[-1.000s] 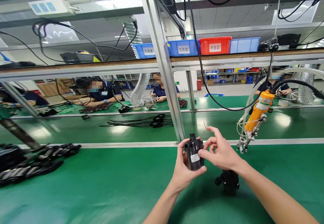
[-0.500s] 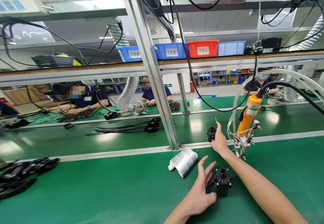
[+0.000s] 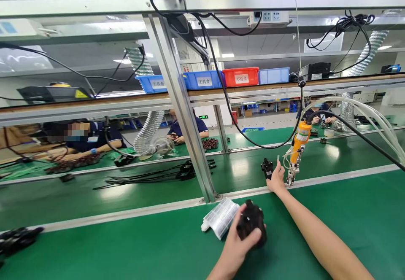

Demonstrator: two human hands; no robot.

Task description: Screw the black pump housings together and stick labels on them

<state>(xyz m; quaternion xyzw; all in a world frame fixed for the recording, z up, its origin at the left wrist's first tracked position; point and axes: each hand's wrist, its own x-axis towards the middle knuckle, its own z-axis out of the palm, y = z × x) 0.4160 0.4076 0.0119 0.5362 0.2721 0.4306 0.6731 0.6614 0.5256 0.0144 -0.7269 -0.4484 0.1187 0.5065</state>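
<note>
My left hand is closed around a black pump-like housing, slightly blurred and raised over the near green surface. Stretched further out, my right hand has a second black pump-like part at its thumb side and appears to grip it; most of its fingertips are hidden. A thin pale strip sticks up by the right fingers. Just right of that hand hangs an orange power screwdriver with a metal tip assembly.
A clear plastic-wrapped bundle lies left of my left hand. An aluminium post rises behind it. Black cables rest on the far belt, and dark parts at left. Several co-workers sit opposite, one person behind the post.
My left hand has closed on the nearer black housing and lifted it, tilting it. My right hand has reached farther out with the other black part. The view has shifted.
</note>
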